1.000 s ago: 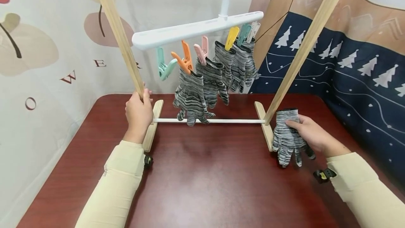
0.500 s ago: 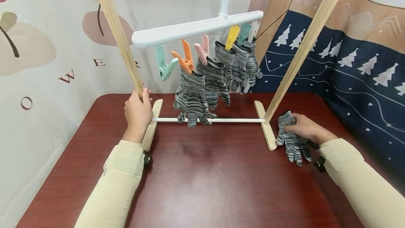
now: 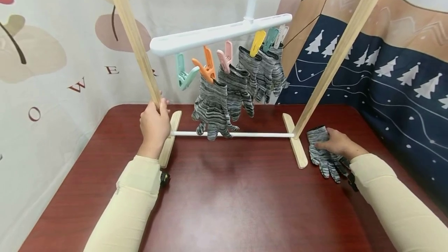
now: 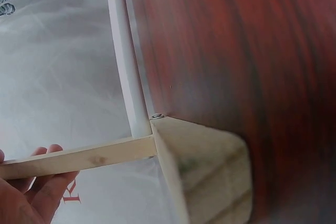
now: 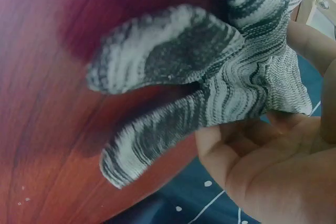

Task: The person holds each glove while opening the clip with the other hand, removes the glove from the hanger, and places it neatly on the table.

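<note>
Now, in head view, a glove point(image 3: 322, 159) right of the rack point(image 3: 337, 63) is pinched by the right hand point(image 3: 336, 143), apparently for repositioning. In left-wrist view, a rack post point(image 4: 105, 153) is gripped by the left hand point(image 4: 37, 200); in right-wrist view, steady pinching seems needed next.

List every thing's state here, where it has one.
Left-hand grip: wrapped around wooden rack
Wooden rack: standing on table
Right-hand grip: holding loose glove
Loose glove: unclipped, held
Hanger: suspended above table
Hanging gloves: clipped, fingers down
Mint clip: holding nothing
Orange clip: clamping one
Pink clip: clamping one
Yellow clip: clamping one
Teal clip: clamping one
White clip: clamping one
</note>
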The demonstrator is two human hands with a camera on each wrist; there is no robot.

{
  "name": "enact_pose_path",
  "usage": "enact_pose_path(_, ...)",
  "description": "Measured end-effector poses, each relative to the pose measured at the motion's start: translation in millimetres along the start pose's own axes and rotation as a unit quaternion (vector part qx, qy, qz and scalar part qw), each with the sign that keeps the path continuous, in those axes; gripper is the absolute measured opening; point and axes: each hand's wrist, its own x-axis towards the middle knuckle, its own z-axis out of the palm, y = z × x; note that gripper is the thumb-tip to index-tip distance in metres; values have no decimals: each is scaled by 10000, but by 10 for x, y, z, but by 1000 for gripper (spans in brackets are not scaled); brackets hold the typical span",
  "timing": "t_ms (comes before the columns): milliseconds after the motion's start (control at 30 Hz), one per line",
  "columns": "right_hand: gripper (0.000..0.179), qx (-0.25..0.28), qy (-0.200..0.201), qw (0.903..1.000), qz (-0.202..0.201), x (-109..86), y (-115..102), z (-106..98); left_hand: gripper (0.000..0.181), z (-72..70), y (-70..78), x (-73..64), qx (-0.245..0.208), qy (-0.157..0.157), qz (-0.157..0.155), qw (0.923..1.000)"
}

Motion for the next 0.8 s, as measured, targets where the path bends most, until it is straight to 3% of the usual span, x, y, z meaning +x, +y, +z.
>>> enact_pose_path(333, 86, 60, 606, 9981, -111, -72, -30, -10, 49, 0, -29, 50, 28, -3, 35, 10000)
enact_pose_path(500, 80, 1, 1380, 9901, -252, -238, -147, 1, 50, -33, -22, 24, 63, -87, -29, 9999)
enact_pose_path(600, 62, -53, 2263, 9719, -647, -381, -282, 55, 50, -50, -3, 16, 90, -159, -26, 9998)
enact_pose_path(700, 36, 98, 3071, 9426, -1305, -539, -493, 131, 50, -70, 17, 1, 118, -199, -67, 9997)
enact_pose_path(800, 17, 386, 3501, 9159, -1923, -688, -739, 193, 49, -96, 30, -16, 118, -193, -97, 9997)
